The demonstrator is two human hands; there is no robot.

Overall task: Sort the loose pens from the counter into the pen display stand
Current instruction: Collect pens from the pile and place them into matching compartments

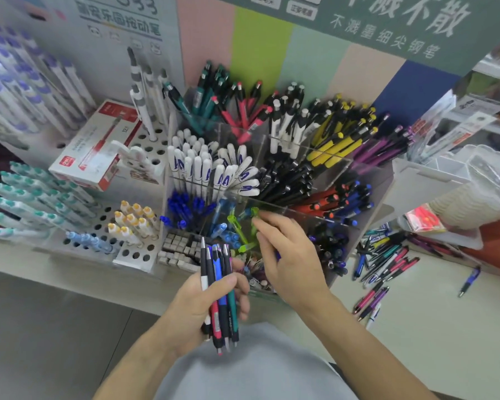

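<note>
Nearest, the left hand (205, 304) is clenched around a bundle of about six pens (218, 295), tips pointing down. Rightward, the right hand (286, 255) reaches into the clear pen display stand (367, 180), fingers curled at a front compartment; whether it grasps anything I cannot tell. Farther right, roughly twenty loose pens (384, 261) lie scattered on the counter (430, 327).

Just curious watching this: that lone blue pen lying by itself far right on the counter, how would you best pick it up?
Pinch the blue pen across the middle of its barrel, coming straight down from above. It lies flat and slanted on the counter, apart from the other pens, so both long sides are free.
</note>
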